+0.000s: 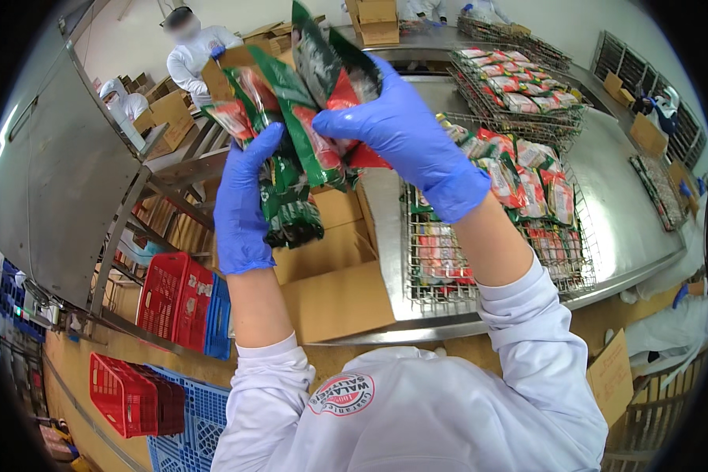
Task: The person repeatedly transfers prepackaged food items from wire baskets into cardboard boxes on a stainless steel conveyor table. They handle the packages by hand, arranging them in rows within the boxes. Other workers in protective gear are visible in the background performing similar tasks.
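Observation:
Both my hands wear blue gloves and are raised above an open cardboard box [334, 303]. Between them is a bunch of green, red and clear food packets [311, 138]. My left hand [245, 197] grips the bunch from the left, thumb across the front. From the right, my right hand [401, 130] closes around the upper packets, its thumb pressed on one. The packets stand at different angles, and some fingers are hidden behind them. To the right, a wire basket [495, 291] on the steel table holds more such packets [519, 181].
Farther back on the steel table [606, 212] stands another packet-filled wire basket [480, 114]. Red crates [130, 393] and blue crates [200, 409] are at lower left, beside a metal machine [63, 157]. A person in white [197, 55] works among cartons at the back left; others are at right.

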A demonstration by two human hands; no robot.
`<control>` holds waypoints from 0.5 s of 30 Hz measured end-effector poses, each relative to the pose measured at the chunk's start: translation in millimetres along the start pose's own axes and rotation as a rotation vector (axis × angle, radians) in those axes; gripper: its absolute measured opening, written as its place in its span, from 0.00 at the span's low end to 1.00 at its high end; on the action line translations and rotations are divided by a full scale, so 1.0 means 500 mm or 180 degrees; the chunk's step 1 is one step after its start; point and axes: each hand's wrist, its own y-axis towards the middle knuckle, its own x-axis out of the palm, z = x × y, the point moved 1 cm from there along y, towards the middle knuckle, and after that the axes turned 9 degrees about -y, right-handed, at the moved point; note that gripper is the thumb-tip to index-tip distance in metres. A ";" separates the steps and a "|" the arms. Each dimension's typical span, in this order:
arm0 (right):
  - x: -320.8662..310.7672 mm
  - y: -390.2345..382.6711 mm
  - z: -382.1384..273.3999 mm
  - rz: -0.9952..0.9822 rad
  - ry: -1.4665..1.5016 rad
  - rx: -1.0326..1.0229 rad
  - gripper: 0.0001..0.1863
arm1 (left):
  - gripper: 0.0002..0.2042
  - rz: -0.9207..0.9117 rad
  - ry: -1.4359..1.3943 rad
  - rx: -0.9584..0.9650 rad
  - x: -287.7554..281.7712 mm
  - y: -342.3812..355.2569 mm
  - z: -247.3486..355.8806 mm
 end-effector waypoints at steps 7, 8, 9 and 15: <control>0.086 0.085 0.193 -0.0118 -0.2027 0.1472 0.41 | 0.17 0.0508 0.0545 -0.0890 -0.261 0.157 -0.140; 0.089 0.086 0.226 -0.0190 -0.2109 0.1558 0.41 | 0.22 0.0876 0.1379 -0.0805 -0.307 0.174 -0.189; 0.094 0.095 0.248 -0.0259 -0.2173 0.1573 0.41 | 0.28 0.0739 0.3394 -0.0629 -0.384 0.202 -0.233; 0.045 0.093 0.216 0.0139 -0.2111 0.0720 0.37 | 0.28 0.0150 0.4807 0.0712 -0.479 0.194 -0.425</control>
